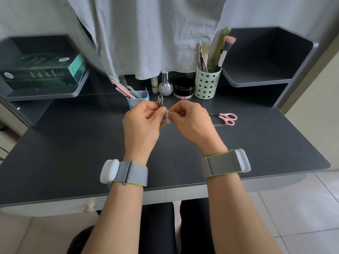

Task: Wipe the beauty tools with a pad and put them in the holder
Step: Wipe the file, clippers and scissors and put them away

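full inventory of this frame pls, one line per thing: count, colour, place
nipper tool: 1, silver metal, held above desk centre
pad: 1, white, pinched against the tool
blue holder: 1, pale blue, behind left hand, holds files
green holder: 1, mint, perforated, back right, holds brushes
scissors: 1, pink handles, on desk right of hands
bottle: 1, silver iridescent, back centre
tube: 1, cream, left of bottle
jar: 1, black, right of bottle
boxes: stack, dark green and teal, left shelf
cloth: 1, grey, hanging behind
desk: 1, dark grey
left hand: grip on tool
right hand: grip on pad
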`<state>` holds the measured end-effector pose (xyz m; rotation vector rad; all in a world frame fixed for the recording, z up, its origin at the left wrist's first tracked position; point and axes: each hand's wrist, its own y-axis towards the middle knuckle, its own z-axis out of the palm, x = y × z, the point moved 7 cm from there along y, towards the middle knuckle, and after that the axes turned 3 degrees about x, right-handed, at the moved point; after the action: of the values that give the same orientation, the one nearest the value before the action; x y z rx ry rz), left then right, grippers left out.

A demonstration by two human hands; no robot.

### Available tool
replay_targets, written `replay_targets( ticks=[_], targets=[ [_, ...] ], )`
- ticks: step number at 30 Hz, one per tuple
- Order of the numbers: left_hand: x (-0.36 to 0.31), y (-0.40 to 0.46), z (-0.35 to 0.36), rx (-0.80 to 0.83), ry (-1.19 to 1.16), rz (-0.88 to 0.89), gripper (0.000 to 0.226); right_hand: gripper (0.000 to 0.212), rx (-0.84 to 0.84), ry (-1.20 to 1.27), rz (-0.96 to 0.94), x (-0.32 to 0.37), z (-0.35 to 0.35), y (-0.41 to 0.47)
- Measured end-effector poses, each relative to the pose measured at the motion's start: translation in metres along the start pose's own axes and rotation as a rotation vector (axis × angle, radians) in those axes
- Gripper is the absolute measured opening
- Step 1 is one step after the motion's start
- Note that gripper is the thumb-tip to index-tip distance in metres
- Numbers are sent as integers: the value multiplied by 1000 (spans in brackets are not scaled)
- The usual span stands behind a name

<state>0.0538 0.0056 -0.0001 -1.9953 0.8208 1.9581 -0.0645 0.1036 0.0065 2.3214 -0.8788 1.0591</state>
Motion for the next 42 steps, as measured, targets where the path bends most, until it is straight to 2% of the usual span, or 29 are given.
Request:
replay_targets(
  ticks=[2, 8, 14, 21, 33, 39, 42],
  targets=[
    [1, 1, -1, -6, 58, 10, 8, 8, -1, 8, 19, -4, -4, 2],
    [-2, 0, 3, 30, 193, 38, 5, 6, -192, 184, 11, -1, -30, 14],
    [-6, 1, 5, 47, 243, 70, 9, 7, -165, 293, -55, 10, -23, 19],
    [-12, 1, 1, 47, 275, 99, 12, 9, 4, 295, -147, 17, -14, 15],
    [-13, -4, 3, 44, 327, 98, 9, 9, -102, 326, -115, 11, -19, 14],
    [-13, -4, -1, 29, 336, 85, 8, 7, -200, 511, -60, 1, -25, 12],
    [-13, -3, -2, 25, 343, 85, 9, 7, -134, 475, -56, 1, -20, 10]
  ],
)
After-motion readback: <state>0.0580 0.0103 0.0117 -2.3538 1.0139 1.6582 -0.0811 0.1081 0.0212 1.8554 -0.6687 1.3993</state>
